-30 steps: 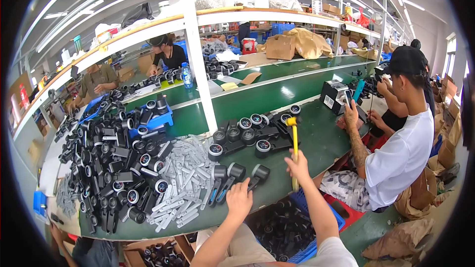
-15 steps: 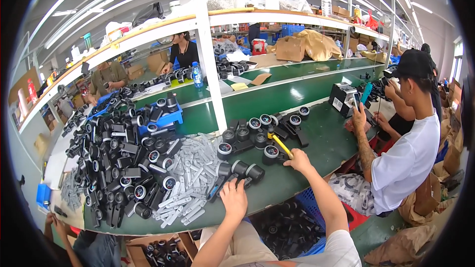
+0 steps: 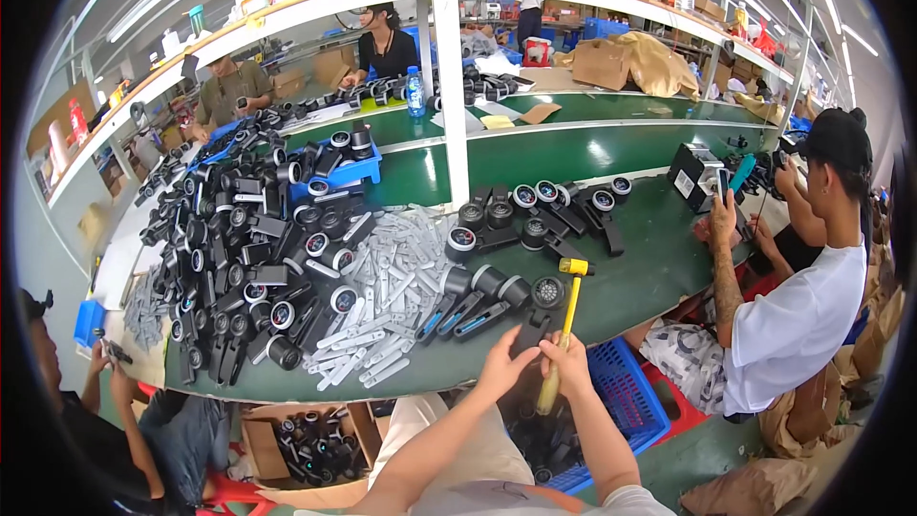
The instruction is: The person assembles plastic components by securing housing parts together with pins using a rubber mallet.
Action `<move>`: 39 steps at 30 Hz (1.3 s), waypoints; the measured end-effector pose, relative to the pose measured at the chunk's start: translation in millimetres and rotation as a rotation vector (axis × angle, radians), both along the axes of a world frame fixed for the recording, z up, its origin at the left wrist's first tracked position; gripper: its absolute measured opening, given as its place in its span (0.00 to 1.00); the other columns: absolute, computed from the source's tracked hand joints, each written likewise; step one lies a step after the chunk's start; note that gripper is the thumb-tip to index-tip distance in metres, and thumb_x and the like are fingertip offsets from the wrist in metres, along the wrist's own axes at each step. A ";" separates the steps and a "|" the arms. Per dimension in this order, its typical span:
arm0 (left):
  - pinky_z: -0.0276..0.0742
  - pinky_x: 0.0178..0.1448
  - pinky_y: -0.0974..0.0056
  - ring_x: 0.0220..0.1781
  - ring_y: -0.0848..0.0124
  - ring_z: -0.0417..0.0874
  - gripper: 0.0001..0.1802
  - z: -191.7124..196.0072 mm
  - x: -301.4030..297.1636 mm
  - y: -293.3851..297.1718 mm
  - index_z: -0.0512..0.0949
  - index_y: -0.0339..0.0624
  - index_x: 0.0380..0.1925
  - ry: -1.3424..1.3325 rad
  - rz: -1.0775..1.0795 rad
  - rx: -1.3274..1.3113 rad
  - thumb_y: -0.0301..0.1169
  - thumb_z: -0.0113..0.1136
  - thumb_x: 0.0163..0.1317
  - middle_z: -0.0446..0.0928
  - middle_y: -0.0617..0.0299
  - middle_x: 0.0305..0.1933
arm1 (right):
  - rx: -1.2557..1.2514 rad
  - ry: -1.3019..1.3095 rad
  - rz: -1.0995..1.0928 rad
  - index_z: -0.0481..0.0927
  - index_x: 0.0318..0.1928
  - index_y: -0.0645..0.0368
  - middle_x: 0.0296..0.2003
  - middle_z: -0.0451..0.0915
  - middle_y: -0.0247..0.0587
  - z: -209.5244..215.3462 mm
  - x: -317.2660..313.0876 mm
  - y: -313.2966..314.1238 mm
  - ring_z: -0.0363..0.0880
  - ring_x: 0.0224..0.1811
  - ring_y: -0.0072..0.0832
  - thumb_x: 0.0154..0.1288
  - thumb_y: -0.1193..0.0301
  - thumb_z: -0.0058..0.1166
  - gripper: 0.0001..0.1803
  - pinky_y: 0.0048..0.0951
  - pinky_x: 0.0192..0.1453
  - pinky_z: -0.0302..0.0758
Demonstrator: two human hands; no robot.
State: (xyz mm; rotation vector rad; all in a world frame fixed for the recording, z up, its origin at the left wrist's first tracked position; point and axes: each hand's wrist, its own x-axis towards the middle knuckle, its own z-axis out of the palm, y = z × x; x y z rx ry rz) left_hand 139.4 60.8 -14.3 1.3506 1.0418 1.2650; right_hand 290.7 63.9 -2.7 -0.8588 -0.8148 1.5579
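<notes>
My left hand point(image 3: 504, 369) grips the handle of a black handheld device point(image 3: 546, 300) with a round, grilled head, above the table's front edge. Closed around the lower shaft of a small yellow hammer point(image 3: 570, 311) is my right hand point(image 3: 571, 365), close beside the device. The hammer stands upright, its yellow-and-black head at the top. Left of the device, several black devices with blue strips on their handles point(image 3: 482, 318) lie in a row. Beyond the hammer, more black devices point(image 3: 535, 230) rest with their round ends up.
Loose grey plastic strips point(image 3: 382, 277) form a pile beside a large heap of black devices point(image 3: 239, 277). A blue crate point(image 3: 626, 392) and a cardboard box point(image 3: 267, 444) sit below the green table point(image 3: 630, 287). Co-workers point(image 3: 802, 311) sit at both sides; a white post point(image 3: 447, 86) rises ahead.
My left hand has come from the row toward me and now holds a device. My right hand has drawn the hammer nearer and turned it upright. The whole view has shifted.
</notes>
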 end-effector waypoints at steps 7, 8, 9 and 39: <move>0.69 0.49 0.58 0.45 0.59 0.76 0.24 23.7 -57.5 -19.8 0.78 0.44 0.50 0.879 0.397 0.450 0.30 0.67 0.50 0.76 0.58 0.40 | 0.036 -0.068 -0.259 0.64 0.31 0.57 0.41 0.81 0.56 10.2 -12.1 -27.5 0.74 0.13 0.24 0.60 0.80 0.56 0.13 0.21 0.14 0.68; 0.68 0.49 0.58 0.46 0.60 0.76 0.24 22.5 -61.4 -21.6 0.78 0.45 0.50 0.889 0.405 0.448 0.30 0.67 0.49 0.76 0.59 0.41 | 0.046 -0.088 -0.261 0.64 0.31 0.57 0.39 0.81 0.55 10.9 -11.2 -31.6 0.74 0.13 0.24 0.60 0.80 0.56 0.13 0.21 0.14 0.68; 0.68 0.49 0.58 0.46 0.60 0.76 0.24 21.2 -65.7 -22.7 0.78 0.45 0.50 0.895 0.407 0.443 0.30 0.67 0.49 0.76 0.59 0.41 | 0.049 -0.112 -0.235 0.63 0.31 0.57 0.38 0.81 0.54 11.6 -11.2 -35.1 0.74 0.13 0.25 0.61 0.80 0.56 0.13 0.21 0.14 0.68; 0.75 0.45 0.54 0.40 0.50 0.79 0.06 47.5 -164.3 6.5 0.79 0.39 0.37 0.685 0.498 0.335 0.29 0.56 0.63 0.78 0.50 0.37 | -0.052 -0.422 -0.062 0.64 0.33 0.58 0.19 0.73 0.36 10.0 -21.5 -98.4 0.72 0.12 0.23 0.60 0.81 0.56 0.12 0.23 0.15 0.68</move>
